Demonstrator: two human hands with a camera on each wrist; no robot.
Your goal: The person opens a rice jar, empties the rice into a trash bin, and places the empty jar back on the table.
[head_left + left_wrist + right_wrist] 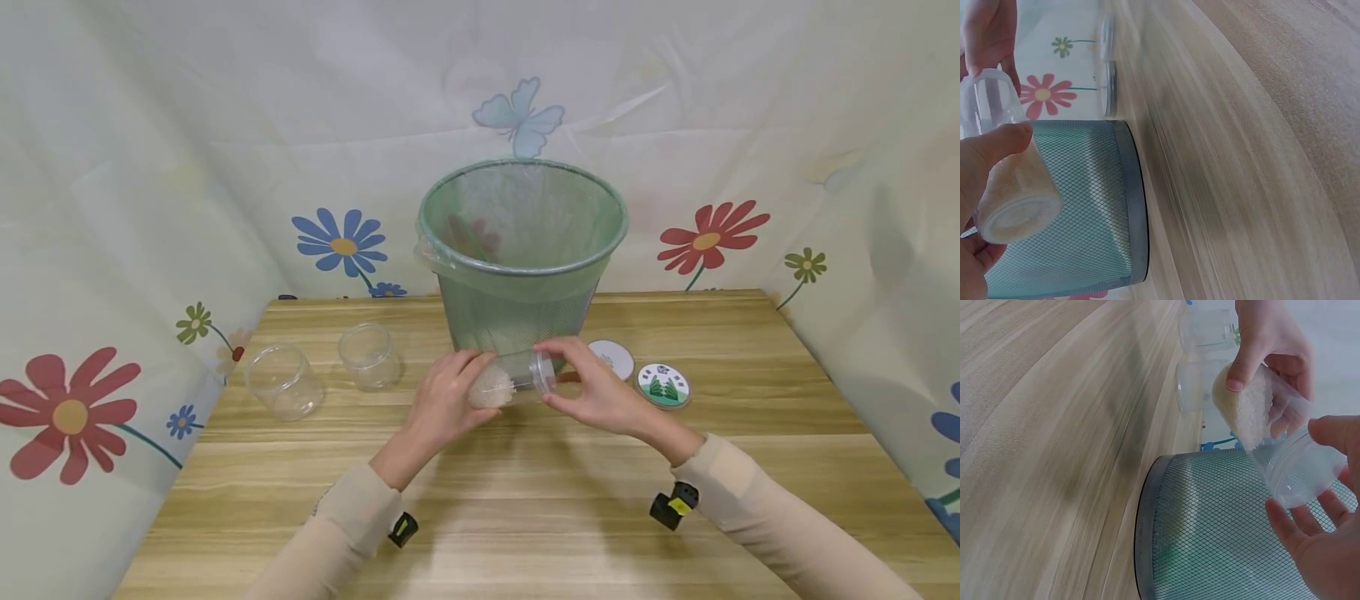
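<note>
A clear plastic jar (525, 367) with white rice (491, 387) lies tilted on its side in the air, close in front of the mesh bin. My left hand (446, 396) grips its base end, thumb and fingers round the rice-filled part. On the other end my right hand (600, 392) holds the clear rim (1285, 469) between thumb and fingers. The right wrist view shows the rice gathered toward the base, with bare plastic nearer the rim. Behind the jar stands the green mesh bin (517, 308), lined with a clear bag.
Two clear, empty-looking jars (285, 383) (370, 358) stand at the left of the wooden table (480, 517). Right of the bin lie a white round lid (613, 360) and a round lid with a green print (663, 386). A flowered curtain (337, 167) surrounds the table.
</note>
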